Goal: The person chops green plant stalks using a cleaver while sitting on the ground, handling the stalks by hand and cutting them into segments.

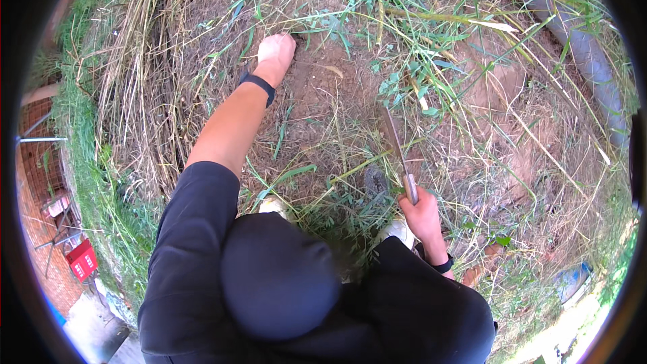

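Observation:
My left hand (276,52) reaches forward to the soil, its fingers closed low against the ground among thin grass. What they grip, if anything, is hidden under the hand. Nearer my body, my right hand (423,214) is wrapped round the handle of a long-bladed knife (395,138). Its narrow blade is seen nearly edge-on, pointing forward and slightly left over dry stems. Cut-looking green grass (418,81) lies past the blade's tip. Each wrist wears a dark band.
A thick grey pipe (585,54) runs along the far right. Dry stalks (145,74) are heaped at the left. My light shoes (397,230) stand among weeds close in. A red sign (82,260) is by brickwork at the left edge; a blue object (573,280) lies lower right.

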{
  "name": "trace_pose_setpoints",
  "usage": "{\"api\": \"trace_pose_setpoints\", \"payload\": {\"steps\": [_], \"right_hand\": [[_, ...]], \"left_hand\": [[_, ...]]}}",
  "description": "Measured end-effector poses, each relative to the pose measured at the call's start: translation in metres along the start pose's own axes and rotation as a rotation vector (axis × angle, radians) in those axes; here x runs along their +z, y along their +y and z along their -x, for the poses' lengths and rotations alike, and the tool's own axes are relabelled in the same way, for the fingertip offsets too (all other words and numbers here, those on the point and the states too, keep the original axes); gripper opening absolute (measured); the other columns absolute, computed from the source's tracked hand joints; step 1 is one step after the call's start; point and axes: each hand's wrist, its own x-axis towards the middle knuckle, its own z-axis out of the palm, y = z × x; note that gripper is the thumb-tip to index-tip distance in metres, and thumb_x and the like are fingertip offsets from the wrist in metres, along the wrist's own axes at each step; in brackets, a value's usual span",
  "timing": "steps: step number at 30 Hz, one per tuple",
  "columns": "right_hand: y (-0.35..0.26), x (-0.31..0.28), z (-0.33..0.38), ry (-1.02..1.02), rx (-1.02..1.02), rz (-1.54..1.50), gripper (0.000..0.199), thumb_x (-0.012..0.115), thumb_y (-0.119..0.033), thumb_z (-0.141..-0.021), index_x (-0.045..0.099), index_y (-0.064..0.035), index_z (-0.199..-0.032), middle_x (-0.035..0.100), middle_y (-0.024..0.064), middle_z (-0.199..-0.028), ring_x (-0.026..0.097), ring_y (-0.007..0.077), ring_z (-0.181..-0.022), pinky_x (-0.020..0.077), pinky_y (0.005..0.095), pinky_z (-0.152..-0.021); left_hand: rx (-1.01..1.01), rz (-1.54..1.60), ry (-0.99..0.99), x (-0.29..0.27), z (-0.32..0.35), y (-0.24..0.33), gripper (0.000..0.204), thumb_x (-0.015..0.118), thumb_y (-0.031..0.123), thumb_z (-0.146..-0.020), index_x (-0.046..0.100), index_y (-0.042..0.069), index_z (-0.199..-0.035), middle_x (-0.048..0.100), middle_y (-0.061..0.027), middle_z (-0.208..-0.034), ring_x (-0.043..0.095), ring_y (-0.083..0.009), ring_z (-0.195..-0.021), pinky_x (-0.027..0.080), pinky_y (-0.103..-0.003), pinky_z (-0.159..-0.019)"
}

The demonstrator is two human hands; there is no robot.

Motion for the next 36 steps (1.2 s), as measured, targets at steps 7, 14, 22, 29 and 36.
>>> {"api": "trace_pose_setpoints", "payload": {"steps": [7,14,22,29,36], "right_hand": [[-0.008,-0.016,0.005,-0.035,-0.051,0.058,0.026,0.065,-0.019,-0.081,0.066,0.0039,-0.093,0.061,0.0227,-0.066,0.064,0.0366,-0.06,0.0504,0.0423,-0.063],[0.011,-0.023,0.011,-0.069,0.017,-0.009,0.022,0.064,-0.017,-0.08,0.062,0.0047,-0.083,0.057,0.0201,-0.063,0.056,0.0277,-0.054,0.0472,0.0406,-0.059],[0.017,-0.033,-0.001,-0.107,0.022,-0.031,0.025,0.065,-0.019,-0.08,0.06,0.0054,-0.082,0.059,0.0238,-0.065,0.06,0.0366,-0.059,0.0474,0.0443,-0.06],[0.018,-0.042,-0.001,-0.164,0.094,-0.165,0.025,0.064,-0.019,-0.081,0.063,0.0054,-0.087,0.059,0.0217,-0.065,0.059,0.033,-0.057,0.0479,0.0414,-0.06],[0.022,-0.035,-0.021,-0.193,0.05,-0.158,0.024,0.063,-0.017,-0.081,0.058,0.0056,-0.081,0.055,0.0217,-0.062,0.054,0.0312,-0.055,0.0454,0.0425,-0.058]], "left_hand": [[-0.027,-0.027,-0.028,0.023,0.005,-0.013,0.021,0.051,0.009,-0.092,0.066,-0.001,-0.102,0.073,-0.0173,-0.099,0.073,-0.0293,-0.089,0.059,-0.038,-0.076],[-0.034,-0.035,-0.122,0.023,0.006,-0.023,0.026,0.045,0.012,-0.094,0.062,-0.003,-0.107,0.072,-0.0223,-0.1,0.072,-0.0342,-0.092,0.059,-0.042,-0.079],[-0.031,0.019,-0.237,0.012,-0.005,-0.03,0.055,0.043,0.043,-0.102,0.069,-0.005,-0.097,0.069,-0.0287,-0.097,0.068,-0.042,-0.093,0.054,-0.05,-0.086],[0.112,-0.244,-0.438,-0.022,-0.038,-0.008,0.032,0.056,0.028,-0.097,0.073,0.002,-0.103,0.071,-0.0184,-0.109,0.069,-0.0323,-0.101,0.056,-0.045,-0.081],[0.241,-0.922,-0.451,0.0,-0.033,0.039,0.025,0.063,0.016,-0.089,0.071,0.004,-0.109,0.066,-0.0165,-0.112,0.062,-0.0335,-0.1,0.051,-0.048,-0.059]]}}
